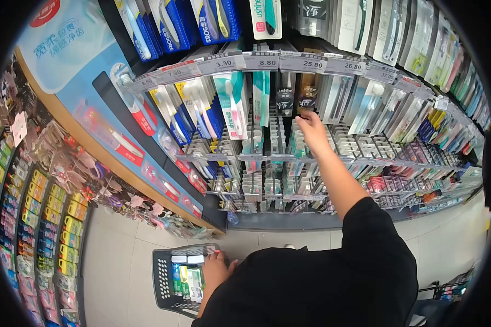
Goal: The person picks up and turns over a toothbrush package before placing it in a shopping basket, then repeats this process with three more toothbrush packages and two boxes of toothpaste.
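Note:
My right hand (312, 131) is raised to the shelf rack, its fingers closed at the lower end of a brown and black toothbrush pack (308, 90). That pack hangs beneath the 25.80 price tag. Next to it on the left hangs a black toothbrush pack (285, 95). Low down, my left hand (215, 270) is closed over the right side of a grey shopping basket (162, 278); its fingertips are partly hidden. Inside the basket lie several boxes (188, 280), green, white and blue.
Rows of packaged toothbrushes (232, 106) hang ahead on hooks, with a price rail (223, 64) above them. A blue display panel (87, 82) borders them at left. More shelves with yellow packs (68, 240) stand further left. Pale floor tiles (114, 261) surround the basket.

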### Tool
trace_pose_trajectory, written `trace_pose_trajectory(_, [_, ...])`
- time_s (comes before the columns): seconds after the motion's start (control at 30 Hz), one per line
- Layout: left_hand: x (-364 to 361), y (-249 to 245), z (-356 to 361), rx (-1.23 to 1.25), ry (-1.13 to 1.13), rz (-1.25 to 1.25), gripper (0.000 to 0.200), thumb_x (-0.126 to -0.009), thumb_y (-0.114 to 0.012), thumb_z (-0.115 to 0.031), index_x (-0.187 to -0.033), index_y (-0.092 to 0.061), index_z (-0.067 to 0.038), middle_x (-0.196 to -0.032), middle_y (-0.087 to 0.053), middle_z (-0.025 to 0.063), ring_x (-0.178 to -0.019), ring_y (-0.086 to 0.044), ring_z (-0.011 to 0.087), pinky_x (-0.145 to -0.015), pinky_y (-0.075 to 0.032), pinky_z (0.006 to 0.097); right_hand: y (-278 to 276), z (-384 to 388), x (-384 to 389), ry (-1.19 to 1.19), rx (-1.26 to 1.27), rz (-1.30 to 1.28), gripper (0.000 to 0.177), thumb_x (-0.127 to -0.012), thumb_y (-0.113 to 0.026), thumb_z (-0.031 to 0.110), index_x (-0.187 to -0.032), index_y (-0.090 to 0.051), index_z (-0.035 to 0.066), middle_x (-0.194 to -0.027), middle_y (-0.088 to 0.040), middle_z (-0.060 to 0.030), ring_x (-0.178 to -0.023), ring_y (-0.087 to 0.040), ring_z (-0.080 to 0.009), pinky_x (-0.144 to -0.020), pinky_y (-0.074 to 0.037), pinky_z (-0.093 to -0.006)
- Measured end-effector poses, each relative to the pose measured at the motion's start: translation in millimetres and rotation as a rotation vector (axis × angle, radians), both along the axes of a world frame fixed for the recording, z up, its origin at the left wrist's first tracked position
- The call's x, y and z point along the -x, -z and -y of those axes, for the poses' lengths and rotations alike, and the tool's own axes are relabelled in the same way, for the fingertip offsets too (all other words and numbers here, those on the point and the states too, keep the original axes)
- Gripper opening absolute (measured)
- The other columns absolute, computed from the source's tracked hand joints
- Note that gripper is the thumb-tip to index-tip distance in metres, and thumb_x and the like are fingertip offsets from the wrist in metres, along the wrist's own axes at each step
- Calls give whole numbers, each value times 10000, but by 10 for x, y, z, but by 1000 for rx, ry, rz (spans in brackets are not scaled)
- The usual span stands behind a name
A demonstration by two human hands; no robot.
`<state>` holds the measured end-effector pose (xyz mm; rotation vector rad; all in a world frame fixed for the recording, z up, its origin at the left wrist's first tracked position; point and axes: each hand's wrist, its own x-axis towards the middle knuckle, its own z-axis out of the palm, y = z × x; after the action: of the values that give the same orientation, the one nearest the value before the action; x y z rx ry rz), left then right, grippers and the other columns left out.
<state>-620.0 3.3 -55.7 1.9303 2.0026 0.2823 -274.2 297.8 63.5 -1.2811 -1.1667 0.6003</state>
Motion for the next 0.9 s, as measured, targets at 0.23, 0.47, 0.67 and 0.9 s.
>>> trace_pose_trajectory(0.23, [-1,-81,7,29,-29,37,542,-773,-659,-446,-1116,-612,-29,-1045,-619,202,-1019,-530,374,-882,-437,437,-96,-433,185,158,-54,405,643,-761,-678,280,-1262,-431,-39,-1211,-533,-227,-1102,-536,-336,-943,-420,-385])
trace_pose_trajectory(0.47, [19,-32,43,-20,-20,49,549,-783,-644,-457,-1132,-607,-35,-1050,-623,196,-1021,-533,372,-892,-433,426,-75,-650,86,37,36,184,536,-792,-684,189,-1249,-462,16,-1061,-611,-164,-944,-610,-254,-815,-479,-318])
trace_pose_trajectory(0.67, [41,13,41,-26,-19,30,546,-785,-640,-471,-1128,-610,-48,-1067,-616,189,-1034,-531,374,-891,-437,425,-41,-273,77,-343,-45,-144,364,-870,-584,68,-1217,-479,27,-956,-568,-48,-868,-550,-136,-750,-455,-267])
trace_pose_trajectory(0.9, [38,-8,17,66,-54,27,565,-763,-654,-499,-1116,-612,-60,-1068,-613,184,-1042,-528,384,-879,-447,438,-329,589,183,-525,66,-281,303,-902,-517,40,-1201,-466,40,-1074,-573,-52,-951,-558,-138,-796,-454,-285])
